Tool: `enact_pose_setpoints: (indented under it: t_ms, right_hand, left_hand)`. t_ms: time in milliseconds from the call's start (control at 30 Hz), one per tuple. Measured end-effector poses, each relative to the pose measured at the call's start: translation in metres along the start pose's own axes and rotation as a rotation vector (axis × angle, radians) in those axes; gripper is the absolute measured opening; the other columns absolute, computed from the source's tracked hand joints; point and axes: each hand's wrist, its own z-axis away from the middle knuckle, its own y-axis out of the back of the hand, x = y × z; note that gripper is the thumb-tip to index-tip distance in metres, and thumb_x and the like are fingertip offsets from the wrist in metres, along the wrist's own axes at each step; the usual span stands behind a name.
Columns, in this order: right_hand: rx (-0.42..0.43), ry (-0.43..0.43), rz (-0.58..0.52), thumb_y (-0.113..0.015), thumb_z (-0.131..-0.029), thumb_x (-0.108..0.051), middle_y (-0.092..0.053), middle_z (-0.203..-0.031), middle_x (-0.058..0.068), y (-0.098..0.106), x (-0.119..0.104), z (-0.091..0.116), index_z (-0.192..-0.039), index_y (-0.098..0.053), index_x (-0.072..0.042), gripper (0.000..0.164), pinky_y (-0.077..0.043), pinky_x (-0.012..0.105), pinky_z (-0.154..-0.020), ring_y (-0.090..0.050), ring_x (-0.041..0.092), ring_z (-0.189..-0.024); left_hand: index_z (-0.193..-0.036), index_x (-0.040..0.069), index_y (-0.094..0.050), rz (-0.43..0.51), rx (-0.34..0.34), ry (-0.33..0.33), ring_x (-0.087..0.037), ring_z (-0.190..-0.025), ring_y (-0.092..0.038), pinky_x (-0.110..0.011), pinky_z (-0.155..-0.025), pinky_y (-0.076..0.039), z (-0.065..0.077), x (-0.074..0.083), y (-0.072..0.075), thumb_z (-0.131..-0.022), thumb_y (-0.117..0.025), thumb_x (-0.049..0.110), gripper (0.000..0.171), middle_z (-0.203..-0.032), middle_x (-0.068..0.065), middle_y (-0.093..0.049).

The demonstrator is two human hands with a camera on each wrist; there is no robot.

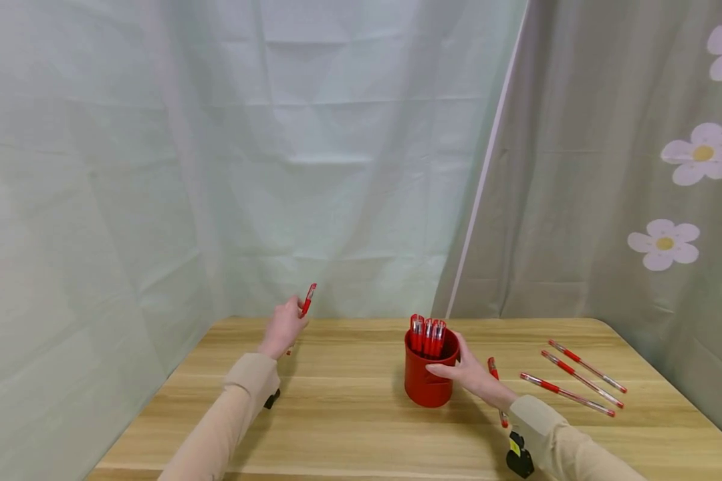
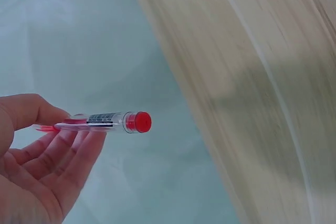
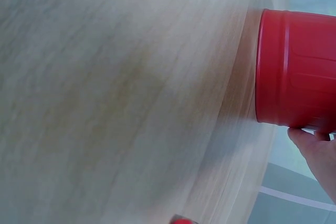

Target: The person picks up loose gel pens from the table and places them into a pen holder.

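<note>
Left of the red cup (image 1: 420,382), the left hand (image 1: 284,327) pinches a red pen (image 1: 307,302) between thumb and fingers. At the cup's right side, the right hand (image 1: 472,377) grips it, thumb and fingers spread apart; a loose hold might let it tip if bumped.

Beige sleeves (image 1: 221,419), black wrist cameras (image 1: 520,459)

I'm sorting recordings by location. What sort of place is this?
Probably an indoor, curtained-off workspace: a wooden table stands before pale hanging fabric, with a grey flower-patterned curtain on the right. What lies beyond can't be seen.
</note>
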Motion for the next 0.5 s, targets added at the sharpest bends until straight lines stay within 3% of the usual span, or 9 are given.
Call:
enact_pose_setpoints:
  t_ms: [200, 500]
  right_hand:
    - [0.003, 0.004, 0.008, -0.073, -0.077, -0.018, -0.037, -0.13, 0.015, 0.003, -0.001, 0.001, -0.135, -0.025, -0.008, 0.076, -0.032, 0.051, -0.092, -0.032, 0.032, -0.118]
    - [-0.004, -0.008, 0.004, -0.072, -0.078, -0.017, -0.037, -0.13, 0.013, 0.005, 0.001, 0.001, -0.134, -0.027, -0.01, 0.073, -0.031, 0.05, -0.092, -0.031, 0.031, -0.119]
  left_hand:
    - [-0.102, -0.002, -0.052, 0.123, 0.07, -0.051, -0.018, -0.053, -0.05, -0.029, -0.044, -0.042, 0.003, 0.016, -0.007, -0.08, -0.057, -0.005, 0.022, -0.078, -0.01, -0.057]
    - [-0.1, 0.001, -0.055, 0.207, 0.169, -0.136, -0.018, -0.057, -0.054, -0.03, -0.047, -0.044, 0.007, 0.041, -0.014, -0.079, -0.058, -0.005, 0.022, -0.077, -0.009, -0.058]
